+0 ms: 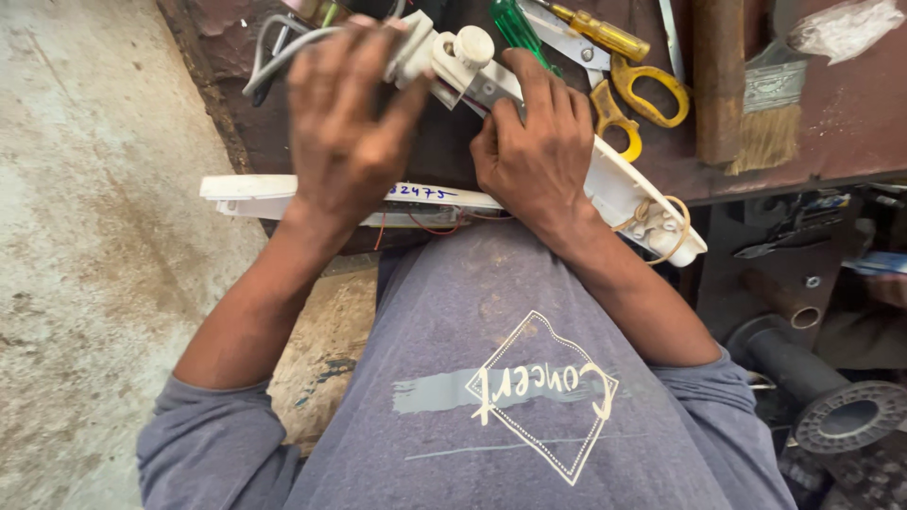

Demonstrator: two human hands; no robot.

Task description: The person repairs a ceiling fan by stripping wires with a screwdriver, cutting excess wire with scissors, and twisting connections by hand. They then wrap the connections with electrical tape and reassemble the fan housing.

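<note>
My left hand (pixel 345 123) is closed over the wired end of a white plastic lamp fitting (pixel 453 57), grey cables (pixel 274 57) trailing out past my fingers. My right hand (pixel 539 151) presses down on the long white housing (pixel 628 194), fingers curled against it, apparently to steady it across the bench edge. A second white strip (pixel 255 194) lies under my left wrist. Just beyond: a green-handled screwdriver (pixel 515 26), yellow-handled scissors (pixel 642 94), a paintbrush (pixel 770 113), all on the dark workbench (pixel 850 132).

yellow scissors (pixel 652 90) | paintbrush (pixel 770 104) | green screwdriver (pixel 515 26) | black pipe flange (pixel 850 414)
</note>
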